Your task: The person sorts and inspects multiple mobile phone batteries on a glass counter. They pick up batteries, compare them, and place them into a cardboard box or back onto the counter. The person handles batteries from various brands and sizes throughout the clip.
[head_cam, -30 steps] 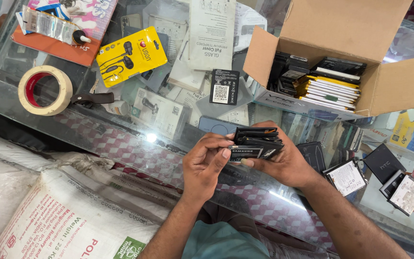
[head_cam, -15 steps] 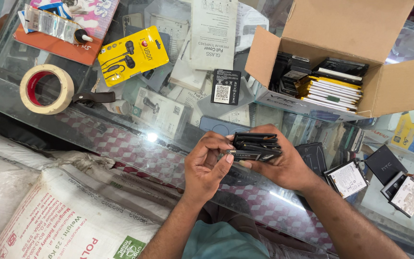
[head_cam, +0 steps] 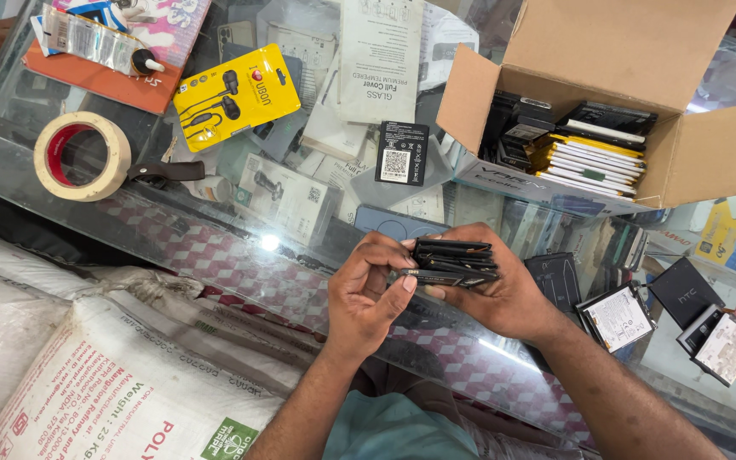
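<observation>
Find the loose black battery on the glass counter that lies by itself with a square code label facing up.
It is the single black battery left of the cardboard box. The other batteries are packed in the box, stacked in the hands, or lie at the right.

tape roll [head_cam: 82,156] left, open box [head_cam: 700,162] right

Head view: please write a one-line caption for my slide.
Both hands, left hand and right hand, hold a stack of flat black packs over a glass counter, near an open cardboard box.
</observation>
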